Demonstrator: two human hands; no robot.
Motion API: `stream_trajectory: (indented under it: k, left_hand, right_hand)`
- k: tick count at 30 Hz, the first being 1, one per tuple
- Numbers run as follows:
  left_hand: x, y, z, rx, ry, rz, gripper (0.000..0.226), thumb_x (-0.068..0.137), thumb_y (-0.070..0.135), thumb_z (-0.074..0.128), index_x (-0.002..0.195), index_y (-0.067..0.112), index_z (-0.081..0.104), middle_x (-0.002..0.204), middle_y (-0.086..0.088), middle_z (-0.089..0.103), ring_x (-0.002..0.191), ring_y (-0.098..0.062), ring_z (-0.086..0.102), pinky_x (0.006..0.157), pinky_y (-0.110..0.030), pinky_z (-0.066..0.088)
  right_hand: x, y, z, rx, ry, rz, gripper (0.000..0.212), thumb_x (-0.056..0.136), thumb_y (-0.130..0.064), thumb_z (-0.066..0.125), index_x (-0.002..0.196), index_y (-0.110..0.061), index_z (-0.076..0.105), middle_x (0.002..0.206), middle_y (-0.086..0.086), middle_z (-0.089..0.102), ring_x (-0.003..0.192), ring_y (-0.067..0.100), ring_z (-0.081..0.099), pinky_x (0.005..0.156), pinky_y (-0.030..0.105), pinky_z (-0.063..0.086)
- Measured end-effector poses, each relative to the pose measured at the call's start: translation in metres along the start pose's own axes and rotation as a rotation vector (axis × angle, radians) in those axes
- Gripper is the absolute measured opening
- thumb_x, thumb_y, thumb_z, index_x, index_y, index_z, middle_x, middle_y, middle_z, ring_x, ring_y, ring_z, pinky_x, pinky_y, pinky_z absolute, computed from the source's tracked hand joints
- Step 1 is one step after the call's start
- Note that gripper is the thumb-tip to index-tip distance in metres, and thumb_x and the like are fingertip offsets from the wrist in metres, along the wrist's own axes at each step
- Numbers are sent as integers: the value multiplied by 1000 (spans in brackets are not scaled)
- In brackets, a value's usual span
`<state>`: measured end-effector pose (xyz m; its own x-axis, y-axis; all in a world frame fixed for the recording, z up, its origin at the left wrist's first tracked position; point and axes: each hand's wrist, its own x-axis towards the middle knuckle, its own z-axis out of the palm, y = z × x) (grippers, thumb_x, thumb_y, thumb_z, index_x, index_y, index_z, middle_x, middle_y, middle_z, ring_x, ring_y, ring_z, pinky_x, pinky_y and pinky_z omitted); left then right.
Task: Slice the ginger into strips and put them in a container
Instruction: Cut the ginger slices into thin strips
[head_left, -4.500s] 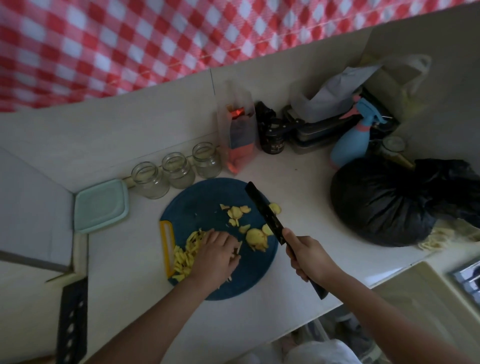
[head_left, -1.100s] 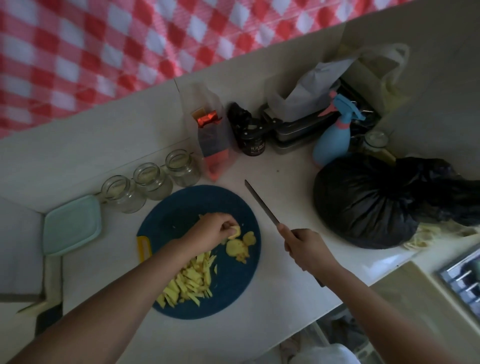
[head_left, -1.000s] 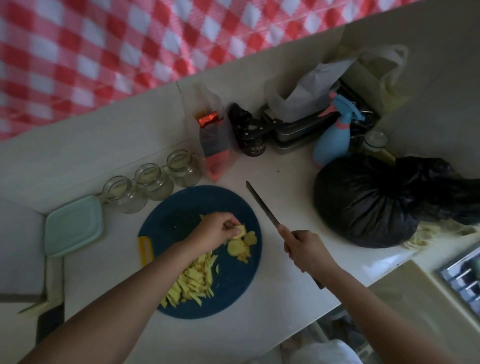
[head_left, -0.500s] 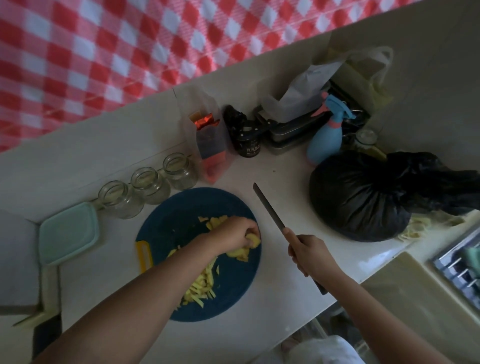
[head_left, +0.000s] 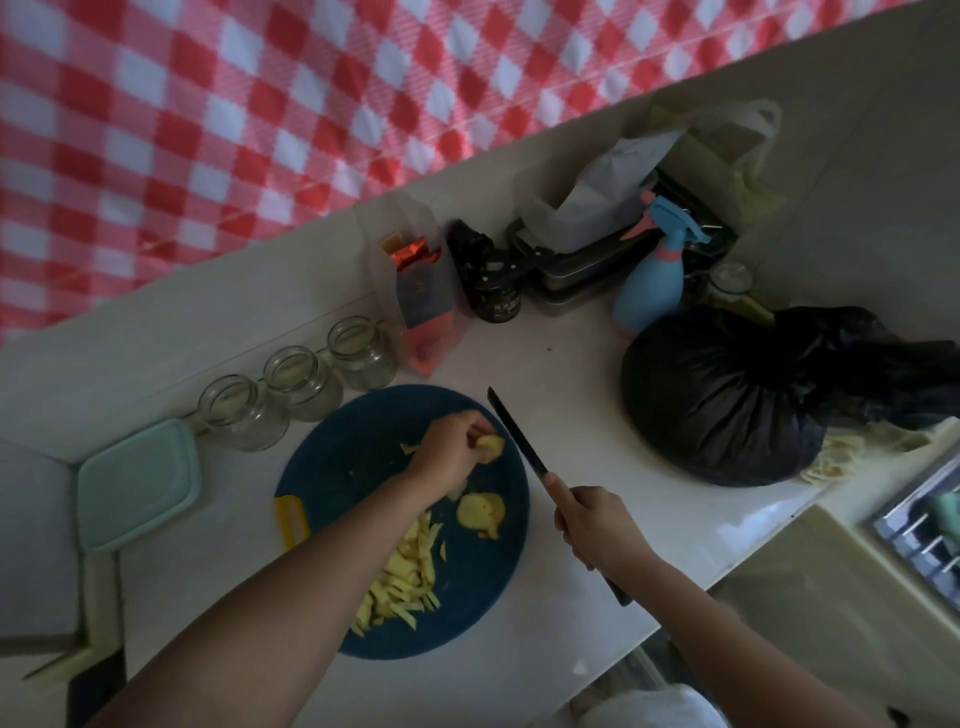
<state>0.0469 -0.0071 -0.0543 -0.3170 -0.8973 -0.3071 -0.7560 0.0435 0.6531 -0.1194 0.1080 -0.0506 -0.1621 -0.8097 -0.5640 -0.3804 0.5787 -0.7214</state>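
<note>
Pinching a pale yellow ginger slice (head_left: 492, 446) between curled fingers, the left hand (head_left: 449, 447) is over the far right part of the round blue cutting board (head_left: 358, 457). The right hand (head_left: 597, 525) is wrapped round the handle of a dark knife (head_left: 517, 441). Its blade points away from the person, just right of the pinched slice and along the board's right edge; I cannot tell whether it touches the board. More ginger slices (head_left: 480, 512) lie stacked near the board's right side. A heap of cut ginger strips (head_left: 402, 574) lies on its near part, beside the left forearm. A mint-lidded container (head_left: 137, 483) rests on the white counter (head_left: 571, 384) left of the board, with three glass jars (head_left: 304, 376) in a row behind the board. A black bag (head_left: 727, 400) sits well to the right.
</note>
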Motion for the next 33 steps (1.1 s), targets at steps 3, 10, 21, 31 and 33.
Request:
stream_trajectory:
  k: [3,10,21,31,33]
  left_hand:
    - [7,-7,-2,27,23,9,25,82,11,71,105,12,63,100,-2,67,94,-16,62,87,-30,50]
    - [5,-21,-8,355,7,102,48,77,43,73,114,16,58,111,-2,53,106,-18,50,88,-35,41]
    - [-13,-38,-5,308,143,243,49,81,42,70,123,20,55,121,-1,54,113,-20,47,92,-31,33]
    - [-8,-24,9,273,116,196,29,86,16,66,112,12,54,115,-7,51,100,-24,56,82,-34,47]
    - [-5,-20,6,303,95,179,32,86,18,67,113,13,50,117,-7,51,102,-24,56,82,-34,47]
  right_hand:
    - [6,-2,9,-34,6,-17,59,93,-61,38,68,-11,58,62,2,56,51,15,50,56,30,45]
    - [17,-10,19,-100,0,-26,60,94,-61,33,73,-8,53,70,11,55,58,21,51,61,34,45]
    - [12,-2,30,-48,10,1,60,93,-63,35,75,-9,53,69,11,53,59,21,50,61,35,45]
    - [9,-5,31,-55,-7,-2,59,93,-62,34,74,-8,52,70,11,52,60,21,49,61,34,43]
    - [10,-4,30,-60,-7,-2,60,93,-62,34,75,-8,52,71,12,53,61,22,49,62,34,44]
